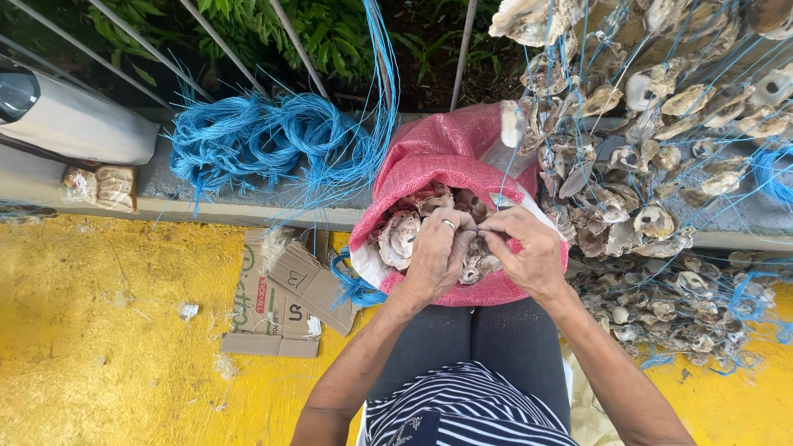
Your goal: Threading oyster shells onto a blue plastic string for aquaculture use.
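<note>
A pink mesh sack [429,153] full of oyster shells [399,235] stands open in front of my knees. Both hands work together over its mouth. My left hand [435,256], with a ring on one finger, pinches something small that I cannot make out between the fingers. My right hand [529,248] meets it fingertip to fingertip, and a thin blue string [505,177] runs up from there to a hanging shell [512,124]. What exactly each hand grips is hidden by the fingers.
Many shells strung on blue line [661,107] hang and pile at the right. A tangle of blue cord [273,136] lies on the concrete ledge [248,211]. Flattened cardboard [285,301] sits on the yellow floor [107,347]. A metal railing [211,37] and plants are behind.
</note>
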